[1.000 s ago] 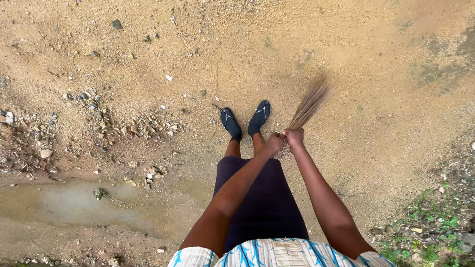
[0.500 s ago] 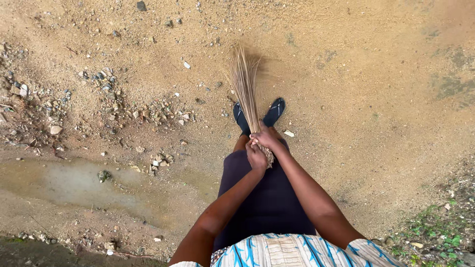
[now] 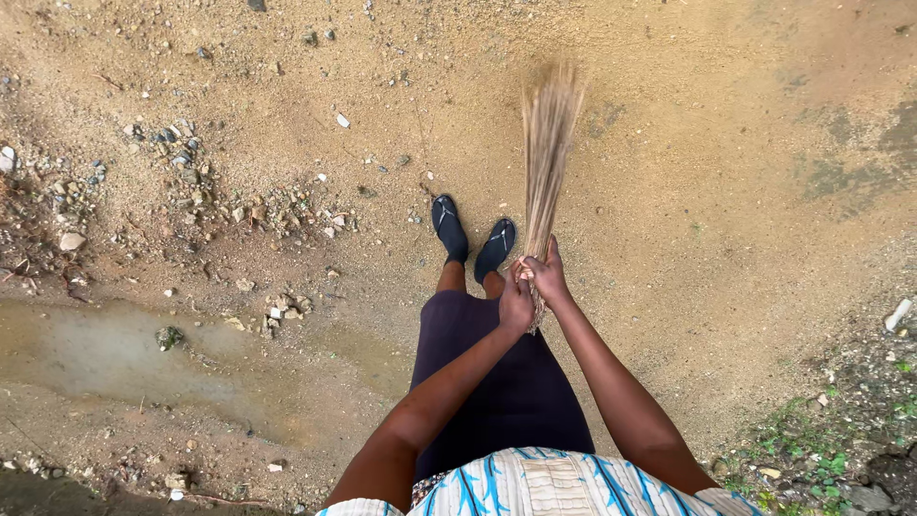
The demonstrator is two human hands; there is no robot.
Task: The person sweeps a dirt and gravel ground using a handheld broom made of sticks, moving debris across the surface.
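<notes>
**Both hands on a straw broom over sandy ground**

The person stands on damp tan sandy ground (image 3: 688,248), both hands locked around the bound end of a bundle of pale dry straw stalks, a handleless broom (image 3: 546,153). The left hand (image 3: 516,304) is clenched low on the bundle; the right hand (image 3: 546,277) is wrapped around it just above, the two touching. The broom's tips fan out and blur ahead of the dark slip-on shoes (image 3: 473,239), pointing away from the body, just right of the feet. This looks like the middle of a sweeping stroke; carrying it on would call for a firm grip and tips brushing the sand.

Left of the broom lie scattered grey and white pebbles (image 3: 191,191). Further left, nearer the body, a shallow muddy puddle (image 3: 105,349) holds brown water and one stone. No other vessel is in sight.
</notes>
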